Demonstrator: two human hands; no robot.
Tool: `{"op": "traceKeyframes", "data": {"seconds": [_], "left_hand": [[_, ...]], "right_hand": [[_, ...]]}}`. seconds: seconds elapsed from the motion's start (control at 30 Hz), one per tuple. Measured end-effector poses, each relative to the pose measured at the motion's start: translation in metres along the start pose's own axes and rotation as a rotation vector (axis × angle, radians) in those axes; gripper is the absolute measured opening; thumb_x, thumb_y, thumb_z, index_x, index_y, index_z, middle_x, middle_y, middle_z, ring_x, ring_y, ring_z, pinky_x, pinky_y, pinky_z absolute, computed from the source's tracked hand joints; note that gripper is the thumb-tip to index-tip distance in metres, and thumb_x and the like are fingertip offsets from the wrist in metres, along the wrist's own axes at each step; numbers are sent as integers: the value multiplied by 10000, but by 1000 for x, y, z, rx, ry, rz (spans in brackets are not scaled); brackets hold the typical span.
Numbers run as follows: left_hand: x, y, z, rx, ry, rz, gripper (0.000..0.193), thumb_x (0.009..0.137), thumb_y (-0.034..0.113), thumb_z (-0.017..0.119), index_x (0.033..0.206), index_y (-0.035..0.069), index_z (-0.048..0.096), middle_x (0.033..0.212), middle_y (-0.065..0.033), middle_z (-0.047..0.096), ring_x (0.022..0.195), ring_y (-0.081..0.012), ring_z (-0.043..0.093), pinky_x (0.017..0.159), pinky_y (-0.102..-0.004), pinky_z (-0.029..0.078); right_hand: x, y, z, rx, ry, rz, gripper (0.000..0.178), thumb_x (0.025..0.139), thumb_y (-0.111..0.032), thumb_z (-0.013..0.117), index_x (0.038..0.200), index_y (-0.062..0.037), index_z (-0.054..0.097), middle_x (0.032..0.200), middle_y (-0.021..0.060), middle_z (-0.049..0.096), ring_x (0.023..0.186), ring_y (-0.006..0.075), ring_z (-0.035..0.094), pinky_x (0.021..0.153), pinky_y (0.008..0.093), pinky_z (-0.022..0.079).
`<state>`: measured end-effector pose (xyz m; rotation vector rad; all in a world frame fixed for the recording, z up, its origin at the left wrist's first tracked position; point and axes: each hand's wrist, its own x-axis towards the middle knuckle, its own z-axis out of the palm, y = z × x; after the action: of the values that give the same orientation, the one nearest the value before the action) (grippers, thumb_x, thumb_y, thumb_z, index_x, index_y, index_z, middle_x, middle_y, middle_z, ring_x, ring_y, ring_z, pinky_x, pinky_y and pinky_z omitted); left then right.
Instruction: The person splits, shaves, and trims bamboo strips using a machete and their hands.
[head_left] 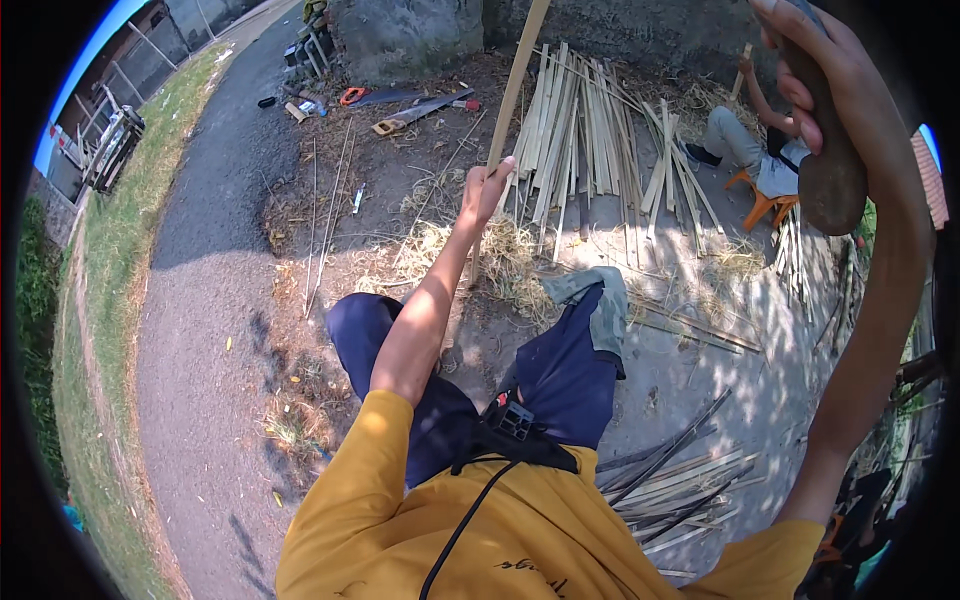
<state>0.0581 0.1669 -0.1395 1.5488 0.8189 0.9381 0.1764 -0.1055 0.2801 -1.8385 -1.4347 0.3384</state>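
My left hand (484, 193), held out in front of me, is closed around a long bamboo strip (517, 88). The strip stands tilted; its lower end reaches the pale shavings (505, 250) on the ground, and its top runs past the upper edge of the view. High at the right, my right hand (845, 85) is raised and wrapped round a tool with a thick, dark, rounded wooden handle (834, 192). The tool's other end is out of view. A folded grey-green cloth (604, 300) lies over my right knee.
Many split strips (590, 130) lie ahead, more strips (680, 490) by my right side. Saws (425, 113) rest on the ground ahead left. Another person (735, 140) sits on an orange stool (765, 200) at the right, holding a strip. A paved path (200, 330) runs along the left.
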Motion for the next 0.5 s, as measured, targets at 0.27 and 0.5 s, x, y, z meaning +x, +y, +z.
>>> {"op": "traceKeyframes", "data": {"seconds": [0.27,0.5], "left_hand": [[-18,-22,-3,-111,-85,-29,541,973,491,615,587,161,425,536,84,372,493,-58,320,470,-302,229],[-1,65,-36,-58,25,116,545,1020,441,576,587,153,411,514,60,360,455,-72,318,448,-298,228]], "right_hand": [[-9,21,23,-43,57,-267,402,999,-430,623,869,-63,523,569,-7,465,373,67,427,400,230,384],[30,15,-16,-94,145,-374,378,1029,-406,577,889,-59,525,591,-12,492,412,73,483,472,239,442]]}}
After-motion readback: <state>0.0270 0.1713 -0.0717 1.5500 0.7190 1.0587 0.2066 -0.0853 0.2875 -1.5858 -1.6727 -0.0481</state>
